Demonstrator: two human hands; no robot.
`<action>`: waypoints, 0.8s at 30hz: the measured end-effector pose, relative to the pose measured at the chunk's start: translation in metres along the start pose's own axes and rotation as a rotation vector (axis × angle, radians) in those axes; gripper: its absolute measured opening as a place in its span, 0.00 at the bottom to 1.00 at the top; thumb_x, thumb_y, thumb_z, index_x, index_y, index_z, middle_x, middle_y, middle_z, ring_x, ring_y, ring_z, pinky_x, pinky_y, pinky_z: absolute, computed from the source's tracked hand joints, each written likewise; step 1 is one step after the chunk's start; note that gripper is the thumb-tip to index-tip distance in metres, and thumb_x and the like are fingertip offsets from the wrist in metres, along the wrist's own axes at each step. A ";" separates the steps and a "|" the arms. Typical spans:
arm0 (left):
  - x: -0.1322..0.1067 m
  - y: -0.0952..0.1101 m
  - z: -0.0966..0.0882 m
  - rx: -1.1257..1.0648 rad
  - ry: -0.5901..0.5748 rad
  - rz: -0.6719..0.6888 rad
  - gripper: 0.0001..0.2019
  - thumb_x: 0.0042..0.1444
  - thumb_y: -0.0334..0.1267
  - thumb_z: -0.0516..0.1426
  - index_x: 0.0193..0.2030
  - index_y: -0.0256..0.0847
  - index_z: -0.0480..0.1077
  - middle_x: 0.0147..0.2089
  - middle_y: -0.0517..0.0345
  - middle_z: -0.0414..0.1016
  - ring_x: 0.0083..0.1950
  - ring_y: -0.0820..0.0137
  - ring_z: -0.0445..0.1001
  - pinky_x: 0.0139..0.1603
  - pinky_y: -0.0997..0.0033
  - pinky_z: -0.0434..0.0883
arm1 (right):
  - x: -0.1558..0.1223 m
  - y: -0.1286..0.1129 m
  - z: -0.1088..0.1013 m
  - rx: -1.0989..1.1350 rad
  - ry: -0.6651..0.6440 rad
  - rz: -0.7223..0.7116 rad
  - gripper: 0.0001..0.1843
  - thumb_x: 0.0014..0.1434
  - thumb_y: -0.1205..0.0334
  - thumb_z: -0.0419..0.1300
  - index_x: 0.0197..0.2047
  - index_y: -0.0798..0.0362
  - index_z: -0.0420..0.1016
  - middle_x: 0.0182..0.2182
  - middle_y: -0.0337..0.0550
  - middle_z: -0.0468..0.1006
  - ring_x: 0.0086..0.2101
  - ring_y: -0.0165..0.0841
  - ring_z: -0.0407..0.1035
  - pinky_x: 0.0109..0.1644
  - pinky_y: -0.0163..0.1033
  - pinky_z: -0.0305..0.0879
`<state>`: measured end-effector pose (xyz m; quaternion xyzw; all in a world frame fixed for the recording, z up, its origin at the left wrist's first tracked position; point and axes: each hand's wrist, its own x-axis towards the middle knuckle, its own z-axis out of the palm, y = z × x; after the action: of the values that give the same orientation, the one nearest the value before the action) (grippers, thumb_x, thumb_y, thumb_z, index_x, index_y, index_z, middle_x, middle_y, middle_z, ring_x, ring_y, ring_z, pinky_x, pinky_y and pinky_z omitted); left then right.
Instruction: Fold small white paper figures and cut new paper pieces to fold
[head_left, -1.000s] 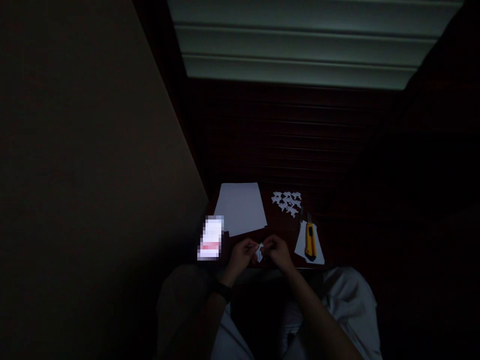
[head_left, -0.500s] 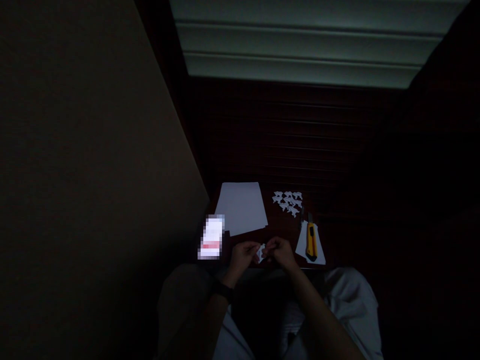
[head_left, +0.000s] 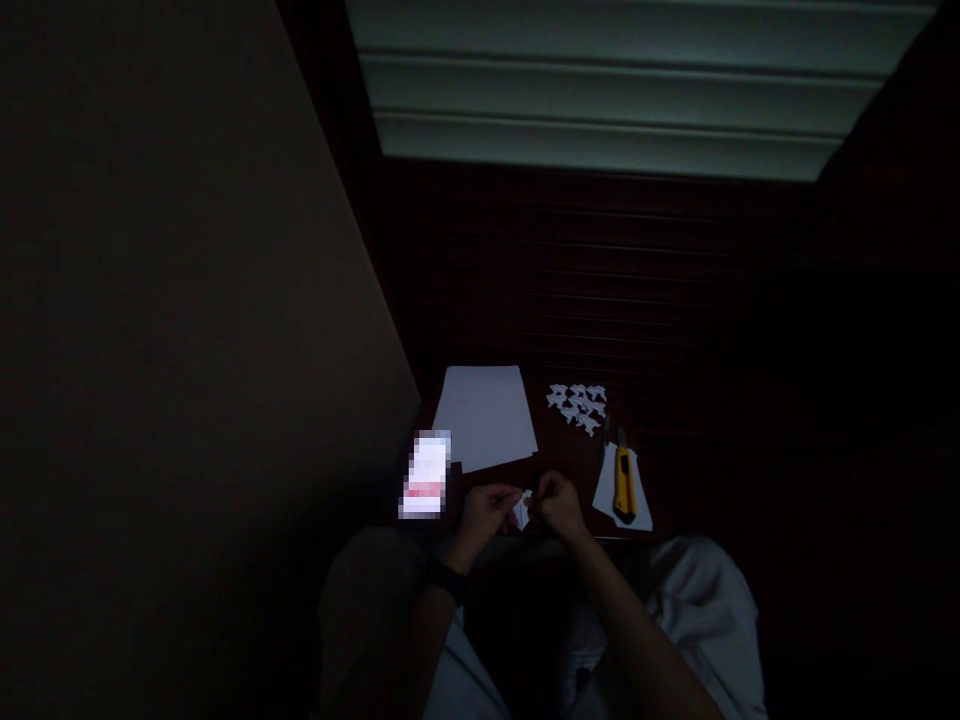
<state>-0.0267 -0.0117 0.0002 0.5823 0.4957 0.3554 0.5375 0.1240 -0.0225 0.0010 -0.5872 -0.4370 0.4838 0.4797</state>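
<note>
The room is dim. My left hand (head_left: 486,510) and my right hand (head_left: 556,505) meet over the near edge of a small dark table (head_left: 570,462). Both pinch a small white folded paper piece (head_left: 522,510) held between them, which their fingers largely cover. A dark watch band sits on my left wrist. A stack of white paper sheets (head_left: 486,416) lies just beyond my left hand. Several small white folded paper shapes (head_left: 576,404) are grouped at the table's far right.
A yellow utility knife (head_left: 622,481) rests on a white paper scrap (head_left: 636,504) at the table's right, close to my right hand. A lit phone screen (head_left: 425,476) glows at the table's left edge. A dark wall rises on the left; pale slats show above.
My hands have closed in tighter over the small paper piece, so less of it shows. The view has shifted slightly. Everything on the table lies where it was.
</note>
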 end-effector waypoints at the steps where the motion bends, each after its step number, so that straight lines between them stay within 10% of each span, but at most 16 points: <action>1: 0.000 0.001 0.000 -0.001 0.002 -0.007 0.19 0.50 0.48 0.54 0.39 0.33 0.73 0.18 0.57 0.71 0.13 0.77 0.62 0.13 0.79 0.58 | -0.001 -0.001 -0.001 0.004 -0.009 -0.010 0.13 0.37 0.64 0.61 0.23 0.51 0.57 0.15 0.29 0.65 0.16 0.28 0.64 0.15 0.29 0.56; 7: -0.001 0.003 0.000 -0.065 0.041 -0.015 0.19 0.48 0.49 0.55 0.36 0.32 0.73 0.17 0.58 0.69 0.13 0.78 0.61 0.13 0.80 0.55 | -0.008 -0.013 -0.006 0.070 -0.195 0.084 0.18 0.37 0.59 0.63 0.30 0.51 0.59 0.20 0.32 0.69 0.18 0.29 0.67 0.15 0.29 0.57; 24: -0.001 0.001 -0.002 -0.049 0.033 -0.015 0.20 0.47 0.50 0.56 0.36 0.32 0.74 0.14 0.60 0.67 0.12 0.78 0.58 0.12 0.79 0.52 | -0.004 -0.012 -0.002 0.089 -0.206 0.121 0.19 0.33 0.62 0.64 0.29 0.51 0.59 0.18 0.29 0.66 0.15 0.27 0.64 0.16 0.31 0.59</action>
<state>-0.0282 -0.0117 0.0011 0.5591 0.5001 0.3731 0.5461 0.1243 -0.0249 0.0135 -0.5377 -0.4262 0.5884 0.4278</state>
